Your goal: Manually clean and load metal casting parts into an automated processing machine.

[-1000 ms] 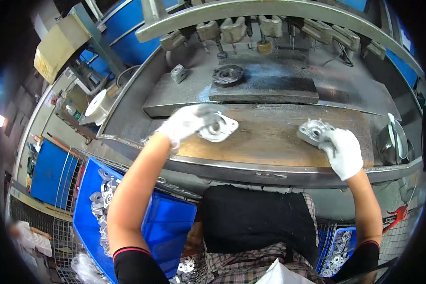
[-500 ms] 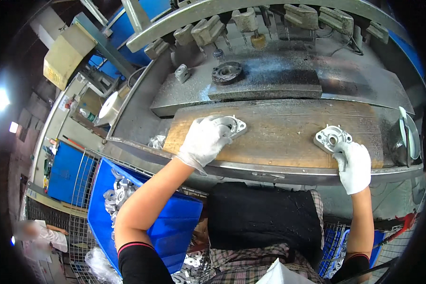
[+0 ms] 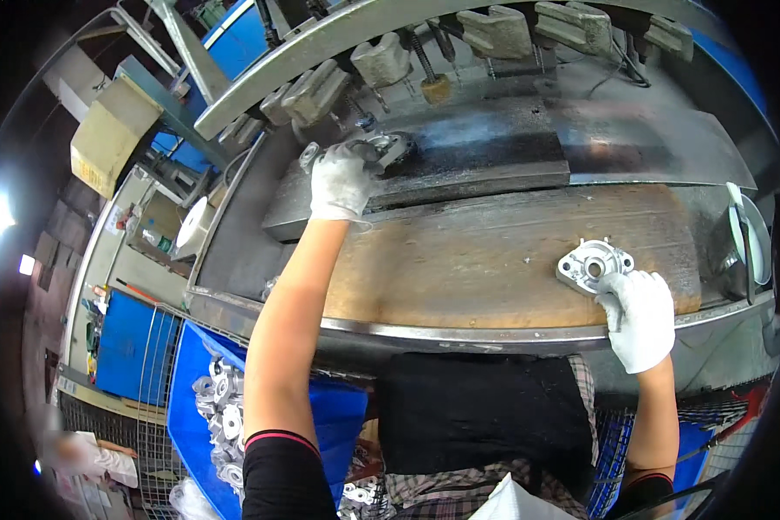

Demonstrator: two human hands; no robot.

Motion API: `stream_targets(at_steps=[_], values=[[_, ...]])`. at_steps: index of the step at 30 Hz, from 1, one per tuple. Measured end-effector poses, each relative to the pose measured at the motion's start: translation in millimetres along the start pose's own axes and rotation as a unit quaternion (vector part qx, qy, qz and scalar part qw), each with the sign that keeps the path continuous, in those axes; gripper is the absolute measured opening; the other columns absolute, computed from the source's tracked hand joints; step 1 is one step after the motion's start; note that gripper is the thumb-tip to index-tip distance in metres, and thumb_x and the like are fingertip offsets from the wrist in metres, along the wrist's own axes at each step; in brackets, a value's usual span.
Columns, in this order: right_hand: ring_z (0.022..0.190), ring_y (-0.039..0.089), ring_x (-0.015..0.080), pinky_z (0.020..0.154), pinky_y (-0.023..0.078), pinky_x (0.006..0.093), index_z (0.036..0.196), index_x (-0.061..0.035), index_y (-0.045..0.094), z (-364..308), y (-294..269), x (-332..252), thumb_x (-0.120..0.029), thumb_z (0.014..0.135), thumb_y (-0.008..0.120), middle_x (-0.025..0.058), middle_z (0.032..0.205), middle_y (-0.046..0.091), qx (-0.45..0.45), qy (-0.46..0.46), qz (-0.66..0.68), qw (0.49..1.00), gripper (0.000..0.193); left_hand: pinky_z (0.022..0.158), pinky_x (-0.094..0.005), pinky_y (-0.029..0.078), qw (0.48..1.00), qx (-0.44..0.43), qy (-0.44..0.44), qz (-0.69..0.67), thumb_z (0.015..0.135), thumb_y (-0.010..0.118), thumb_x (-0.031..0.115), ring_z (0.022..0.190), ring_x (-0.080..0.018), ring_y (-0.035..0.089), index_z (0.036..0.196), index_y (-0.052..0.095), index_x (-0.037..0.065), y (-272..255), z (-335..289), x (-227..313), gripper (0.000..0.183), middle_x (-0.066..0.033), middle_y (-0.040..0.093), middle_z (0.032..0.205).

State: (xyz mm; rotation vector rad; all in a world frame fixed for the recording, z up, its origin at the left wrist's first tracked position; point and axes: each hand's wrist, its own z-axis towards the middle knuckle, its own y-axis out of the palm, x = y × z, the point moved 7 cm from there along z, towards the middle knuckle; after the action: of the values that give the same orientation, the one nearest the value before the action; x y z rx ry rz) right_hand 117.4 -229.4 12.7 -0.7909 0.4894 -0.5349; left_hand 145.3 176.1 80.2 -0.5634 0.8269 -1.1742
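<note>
My left hand [image 3: 341, 184], in a white glove, reaches to the dark round fixture [image 3: 399, 149] on the raised steel block. Its fingers are closed on a grey metal casting [image 3: 374, 141], mostly hidden by the hand, at the left side of the fixture. A small metal block [image 3: 309, 156] sits just left of that hand. At the right of the wooden board, my gloved right hand [image 3: 641, 319] pinches the lower right edge of a second silver casting [image 3: 593, 265]. This casting lies face up, with a round central bore and an eared flange.
Several drill spindles and clamp blocks [image 3: 494, 33] hang above the steel block. The wooden board [image 3: 442, 269] lies along the bench's front rim. A blue bin [image 3: 321, 433] of castings stands below left. At the right end is a pale round container [image 3: 757, 238]. Another person [image 3: 95, 459] is far left.
My left hand has moved forward and left from the wooden board to the round fixture, taking its casting along. The right hand stays at the other casting. The whole view has shifted slightly.
</note>
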Motion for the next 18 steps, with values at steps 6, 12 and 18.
stream_targets(at_steps=[6, 12, 18], values=[[0.078, 0.056, 0.0286, 0.074, 0.041, 0.0405, 0.093, -0.0097, 0.061, 1.4, 2.7, 1.1, -0.008, 0.072, 0.068, 0.0087, 0.08, 0.058, -0.017, 0.013, -0.005, 1.0, 0.022, 0.085, -0.04, 0.049, 0.994, -0.057, -0.066, 0.061, 0.079, 0.062, 0.017, 0.1, -0.0278, 0.062, 0.097, 0.071, 0.019, 47.1, 11.0, -11.2, 0.019, -0.009, 0.067, 0.099], [0.079, 0.056, 0.0281, 0.075, 0.04, 0.0402, 0.094, -0.0101, 0.061, 1.4, 1.7, 1.5, -0.008, 0.073, 0.068, 0.0086, 0.08, 0.058, -0.003, 0.013, -0.014, 1.0, 0.022, 0.083, -0.0423, 0.049, 0.996, -0.001, -0.067, -0.056, 0.082, 0.058, 0.012, 0.1, -0.0301, 0.063, 0.098, 0.07, 0.019, 44.0, 10.0, -12.1, 0.021, -0.0099, 0.068, 0.099], [0.076, 0.057, 0.029, 0.071, 0.041, 0.0404, 0.093, -0.0104, 0.061, 2.5, -2.8, -7.3, -0.009, 0.073, 0.069, 0.009, 0.079, 0.059, 0.019, -0.01, 0.019, 1.0, 0.022, 0.081, -0.0439, 0.05, 0.984, 0.049, -0.146, -0.085, 0.082, 0.064, 0.021, 0.092, -0.0341, 0.063, 0.098, 0.068, 0.013, 28.7, -6.3, -31.4, 0.018, -0.0127, 0.067, 0.093]])
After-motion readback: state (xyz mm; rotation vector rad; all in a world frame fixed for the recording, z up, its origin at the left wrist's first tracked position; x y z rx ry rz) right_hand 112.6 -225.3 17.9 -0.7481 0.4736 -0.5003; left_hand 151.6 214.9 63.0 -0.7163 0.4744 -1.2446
